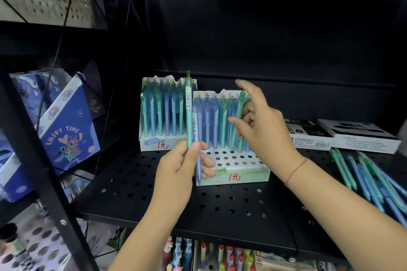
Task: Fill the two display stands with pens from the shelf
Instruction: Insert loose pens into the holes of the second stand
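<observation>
On the black perforated shelf [154, 193], the left hand [178, 167] pinched two pens [189, 121] upright, one green and one blue, both slim and barcoded. The right hand [264, 125], forefinger raised, held a teal pen [239, 108] between thumb and curled fingers at the front stand [233, 174]. That white cardboard stand had pens in its rear holes, while its front rows of round holes showed open. The rear stand [154, 142] was packed. Loose pens [370, 178] lay to the right.

Dim: the shelf back wall [275, 33] at 12 o'clock is nearly black. Edges bend and blur, worst at 9 o'clock.
</observation>
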